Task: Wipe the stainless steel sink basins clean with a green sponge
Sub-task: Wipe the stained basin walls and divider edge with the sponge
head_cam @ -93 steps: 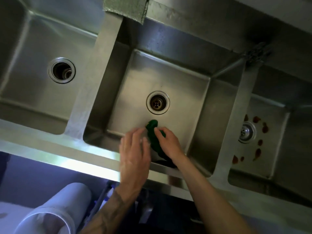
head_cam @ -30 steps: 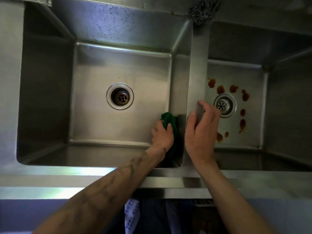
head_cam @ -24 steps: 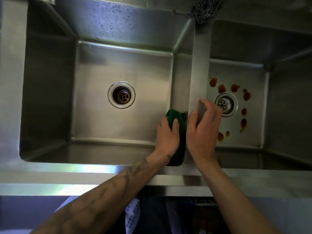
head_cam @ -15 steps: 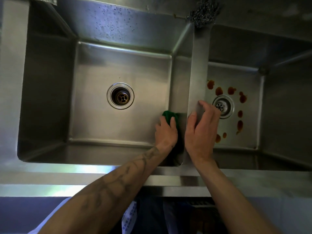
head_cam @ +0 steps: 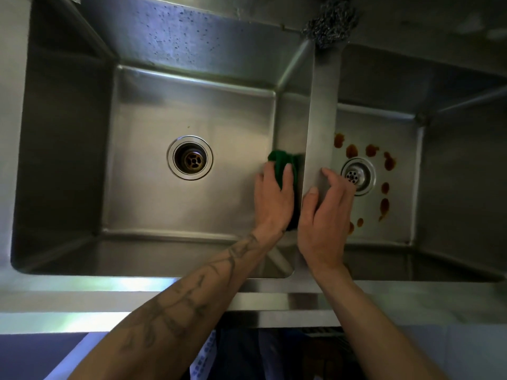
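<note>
Big basin [head_cam: 153, 204]: drain [head_cam: 190, 157] in middle, sponge [head_cam: 282, 163] at right wall. Right basin [head_cam: 397, 215]: brown stains [head_cam: 352, 150] ringing strainer [head_cam: 356, 175]. Sponge long axis runs near-to-far along wall, far end poking past fingers. Left hand [head_cam: 273, 201] grips sponge, thumb and fingers wrapped (presses it to wall). Right hand [head_cam: 323, 220] rests on divider [head_cam: 322, 105], fingers relaxed. Steel wool [head_cam: 329, 20] at divider's far end.

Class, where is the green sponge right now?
In the head view, the green sponge is held by the left hand against the left basin's right wall, beside the divider.
</note>
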Demonstrator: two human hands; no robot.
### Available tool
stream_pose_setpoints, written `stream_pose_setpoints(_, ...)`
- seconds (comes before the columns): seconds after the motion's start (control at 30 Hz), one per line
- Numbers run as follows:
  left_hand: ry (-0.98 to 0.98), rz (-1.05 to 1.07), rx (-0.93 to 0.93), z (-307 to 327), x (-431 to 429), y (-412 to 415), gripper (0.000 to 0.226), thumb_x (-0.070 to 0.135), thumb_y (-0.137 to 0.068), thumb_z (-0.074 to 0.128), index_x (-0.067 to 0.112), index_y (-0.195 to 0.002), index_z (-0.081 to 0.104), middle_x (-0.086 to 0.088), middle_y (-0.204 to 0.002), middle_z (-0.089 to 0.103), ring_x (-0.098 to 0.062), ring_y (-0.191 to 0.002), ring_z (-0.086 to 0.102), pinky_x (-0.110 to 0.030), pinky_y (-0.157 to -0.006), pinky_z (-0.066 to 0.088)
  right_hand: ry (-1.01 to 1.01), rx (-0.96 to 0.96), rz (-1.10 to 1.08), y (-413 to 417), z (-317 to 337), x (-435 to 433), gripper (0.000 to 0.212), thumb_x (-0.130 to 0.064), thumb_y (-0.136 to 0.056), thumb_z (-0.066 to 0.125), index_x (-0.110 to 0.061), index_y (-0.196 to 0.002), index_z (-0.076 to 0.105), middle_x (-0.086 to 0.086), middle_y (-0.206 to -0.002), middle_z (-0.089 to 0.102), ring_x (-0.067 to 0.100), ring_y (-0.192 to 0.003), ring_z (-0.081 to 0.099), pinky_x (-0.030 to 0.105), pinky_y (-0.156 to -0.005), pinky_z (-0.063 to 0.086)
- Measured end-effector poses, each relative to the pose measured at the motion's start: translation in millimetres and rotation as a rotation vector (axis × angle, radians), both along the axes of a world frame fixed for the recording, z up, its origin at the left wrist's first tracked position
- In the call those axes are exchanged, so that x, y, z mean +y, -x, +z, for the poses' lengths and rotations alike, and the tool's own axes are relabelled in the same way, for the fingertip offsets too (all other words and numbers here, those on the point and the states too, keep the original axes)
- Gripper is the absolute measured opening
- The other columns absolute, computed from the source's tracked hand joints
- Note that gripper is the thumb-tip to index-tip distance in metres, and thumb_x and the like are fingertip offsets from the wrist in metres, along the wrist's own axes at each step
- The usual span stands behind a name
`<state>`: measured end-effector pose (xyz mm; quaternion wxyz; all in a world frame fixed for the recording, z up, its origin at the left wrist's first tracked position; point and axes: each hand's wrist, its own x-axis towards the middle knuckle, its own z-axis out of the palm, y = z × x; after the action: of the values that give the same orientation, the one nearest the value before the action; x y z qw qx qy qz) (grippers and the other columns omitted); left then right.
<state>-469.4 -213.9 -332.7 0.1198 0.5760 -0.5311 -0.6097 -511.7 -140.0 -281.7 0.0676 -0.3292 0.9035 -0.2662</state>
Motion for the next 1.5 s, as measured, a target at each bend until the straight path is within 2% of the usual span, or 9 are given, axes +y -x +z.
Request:
stream_pose_setpoints(0.13, 0.058, -0.021, 0.043, -5, -10, 5, 0.041, 0.043, -0.112, 0.044, 0.014, -0.14, 0.051, -0.007, -0.119, 0.049, -0.016, -0.098, 0.055, -0.024, -0.085, 0.049, -0.009, 0.004, -0.004, -2, 1, -1, 0.036, -0.022, -0.108, 0.045, -0.01, -0.141, 0.048, 0.013, -0.138, 0.049, 0.014, -0.12, 0.049, 0.005, -0.102, 0.031)
stream_pose_setpoints(0.3, -0.123, -0.072, -0.125, -25, 3, -8, 0.046, 0.049, -0.112, 0.039, 0.017, -0.145, 0.045, -0.015, -0.129, 0.047, -0.037, -0.116, 0.056, -0.054, -0.106, 0.051, -0.001, 0.0, -0.005, -2, 0, 0, 0.035, -0.019, -0.108, 0.047, -0.01, -0.142, 0.048, 0.012, -0.138, 0.049, 0.006, -0.122, 0.042, 0.005, -0.103, 0.03)
stream_pose_setpoints(0.5, 0.11, 0.001, 0.06, -4, -19, 15, 0.037, 0.04, -0.113, 0.042, 0.015, -0.138, 0.052, -0.006, -0.115, 0.048, -0.007, -0.092, 0.052, -0.013, -0.079, 0.046, -0.025, 0.014, -0.007, -1, -4, 1, 0.037, -0.025, -0.109, 0.043, -0.012, -0.143, 0.047, 0.013, -0.139, 0.05, 0.004, -0.121, 0.042, 0.003, -0.103, 0.029)
stream_pose_setpoints(0.67, -0.094, -0.09, -0.116, -29, -12, 1, 0.042, 0.045, -0.113, 0.039, 0.016, -0.142, 0.048, -0.012, -0.12, 0.049, -0.033, -0.107, 0.058, -0.048, -0.101, 0.053, -0.02, -0.011, -0.002, -2, -1, 1, 0.037, -0.024, -0.108, 0.043, -0.013, -0.144, 0.046, 0.012, -0.141, 0.049, 0.015, -0.125, 0.05, 0.012, -0.106, 0.035)
stream_pose_setpoints(0.8, 0.106, -0.044, 0.034, -4, -23, 14, 0.034, 0.041, -0.113, 0.042, 0.014, -0.13, 0.054, -0.005, -0.111, 0.051, 0.002, -0.089, 0.049, -0.016, -0.079, 0.044, -0.017, -0.023, 0.005, -1, -2, 1, 0.037, -0.022, -0.109, 0.045, -0.014, -0.144, 0.045, 0.011, -0.142, 0.049, 0.017, -0.127, 0.05, 0.015, -0.107, 0.036)
stream_pose_setpoints(0.9, 0.124, -0.037, 0.041, -8, -25, 14, 0.033, 0.037, -0.114, 0.042, 0.012, -0.133, 0.053, -0.006, -0.112, 0.049, 0.003, -0.088, 0.049, -0.004, -0.076, 0.042, -0.017, -0.032, -0.005, -3, -1, 1, 0.037, -0.022, -0.108, 0.045, -0.013, -0.144, 0.045, 0.012, -0.141, 0.05, 0.018, -0.126, 0.051, 0.013, -0.108, 0.036)
stream_pose_setpoints(1.03, -0.092, -0.136, -0.163, -34, -22, 6, 0.04, 0.046, -0.113, 0.037, 0.017, -0.14, 0.047, -0.015, -0.123, 0.049, -0.035, -0.105, 0.06, -0.049, -0.1, 0.055, -0.004, -0.038, 0.002, -2, 0, -1, 0.037, -0.024, -0.108, 0.043, -0.014, -0.144, 0.044, 0.012, -0.139, 0.05, 0.019, -0.123, 0.054, 0.034, -0.103, 0.051)
stream_pose_setpoints(1.23, 0.144, -0.036, -0.01, -6, -39, 27, 0.032, 0.042, -0.113, 0.042, 0.016, -0.128, 0.055, -0.005, -0.111, 0.051, -0.007, -0.086, 0.052, -0.015, -0.071, 0.04, 0.001, -0.038, 0.009, -2, -1, 2, 0.037, -0.022, -0.108, 0.044, -0.013, -0.144, 0.044, 0.013, -0.14, 0.05, 0.021, -0.123, 0.055, 0.041, -0.101, 0.053)
stream_pose_setpoints(1.5, -0.103, -0.079, -0.183, -35, -51, 31, 0.044, 0.045, -0.113, 0.037, 0.013, -0.141, 0.049, -0.02, -0.128, 0.052, -0.041, -0.113, 0.059, -0.044, -0.101, 0.048, -0.014, -0.043, 0.012, -2, 1, 0, 0.038, -0.023, -0.108, 0.044, -0.015, -0.145, 0.044, 0.011, -0.14, 0.05, 0.02, -0.122, 0.056, 0.045, -0.098, 0.055)
